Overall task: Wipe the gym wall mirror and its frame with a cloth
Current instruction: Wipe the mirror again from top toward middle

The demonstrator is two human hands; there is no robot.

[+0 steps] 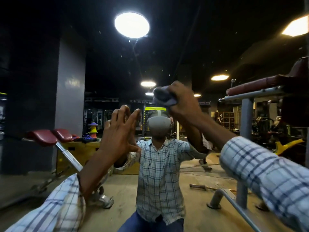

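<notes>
A person stands close to a large wall mirror (184, 47) in a dim gym, and the glass fills nearly the whole view. Both arms reach forward in checked sleeves (267, 173).

The left grip (117, 133) is spread flat, fingers (121, 114) straight and pointing up, with the fingertips meeting their own reflection on the glass just left of the mirror's centre.

The right grip (182, 101) is curled tightly around a bunched purple-grey cloth (163, 96) and holds it against the glass just right of centre, a little above the left grip. The cloth bulges out to the left of the knuckles.

Between the two arms the mirror shows the person's reflection (158, 161): a pale checked shirt, blue trousers and a grey headset (158, 125) over the eyes.

A bright round ceiling light (132, 25) glares near the mirror's top edge, with smaller lamps farther back. A red padded bench (43, 137) on a slanted metal frame stands toward the left edge, beside a yellow box (78, 153). Another red padded bench (260, 84) on grey metal tubing stands toward the right edge. A bar (199, 186) lies on the tan floor near it. Small pale specks dot the dark upper glass.
</notes>
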